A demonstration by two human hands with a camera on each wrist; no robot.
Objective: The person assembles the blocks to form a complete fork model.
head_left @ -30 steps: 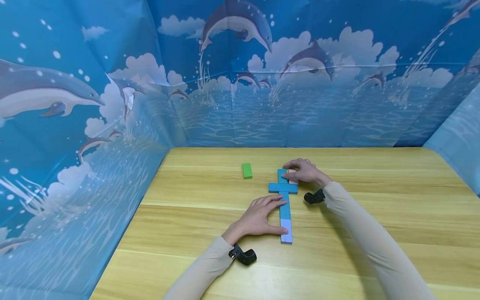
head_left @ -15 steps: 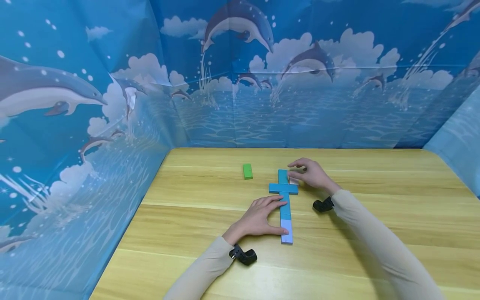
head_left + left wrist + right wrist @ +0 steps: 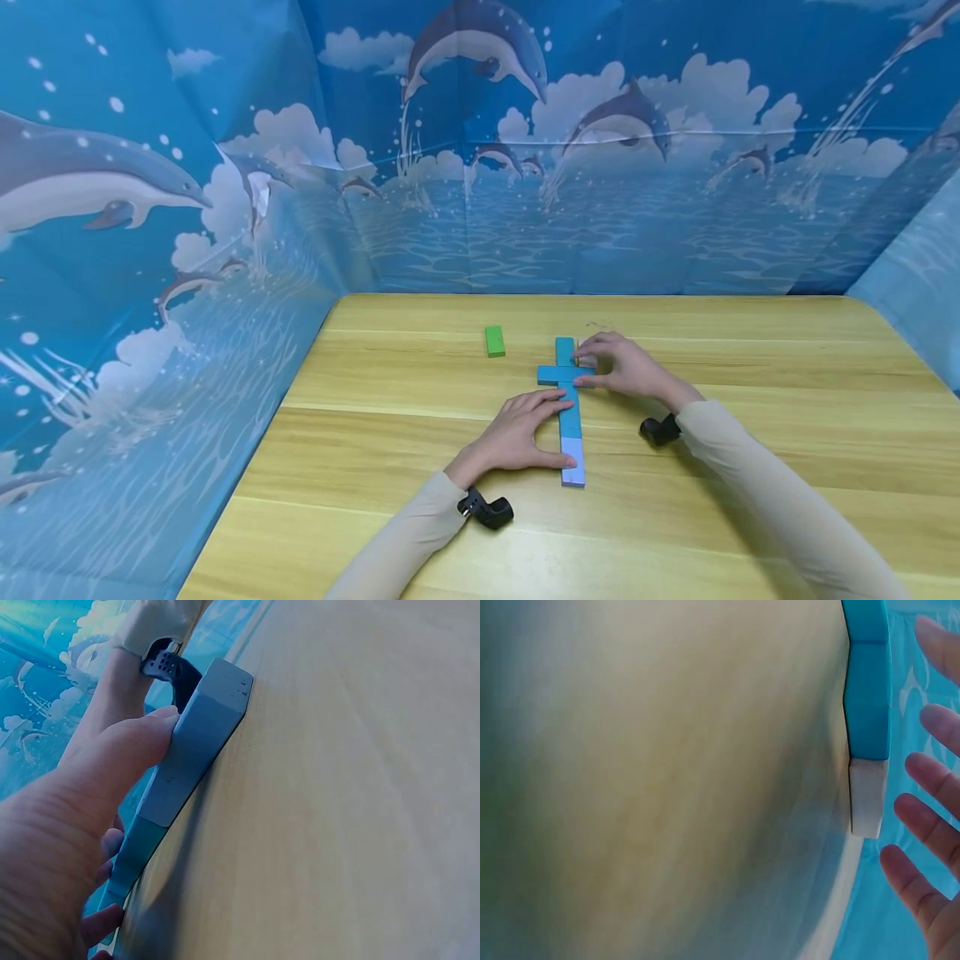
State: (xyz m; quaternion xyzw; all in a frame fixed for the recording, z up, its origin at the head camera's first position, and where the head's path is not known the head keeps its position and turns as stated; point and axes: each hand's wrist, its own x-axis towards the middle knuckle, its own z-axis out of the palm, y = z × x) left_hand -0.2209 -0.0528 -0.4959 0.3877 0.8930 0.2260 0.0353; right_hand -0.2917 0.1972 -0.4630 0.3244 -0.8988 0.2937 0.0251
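In the head view, a horizontal blue block (image 3: 553, 376) crosses a column of flat blocks: a teal block (image 3: 564, 347) at its far end, another teal block (image 3: 571, 423) nearer, and a lavender block (image 3: 572, 475) at the near end. A pale wooden block (image 3: 868, 796) sits beside the far teal one, mostly covered by my right hand (image 3: 626, 364) in the head view. That hand's fingers are spread close over the pale block and the crossbar's right end. My left hand (image 3: 513, 435) rests along the column, fingertips on the nearer teal block, thumb on the lavender one.
A green block (image 3: 494, 341) lies apart on the wooden table (image 3: 405, 383), left of the column's far end. A dolphin-print backdrop (image 3: 480, 233) stands behind the table and along its sides. Each wrist wears a black camera on a strap.
My right hand has drawn off the pale block to the right, then come nearer me, its thumb now by the crossbar's right end. The left hand and the blocks have stayed put.
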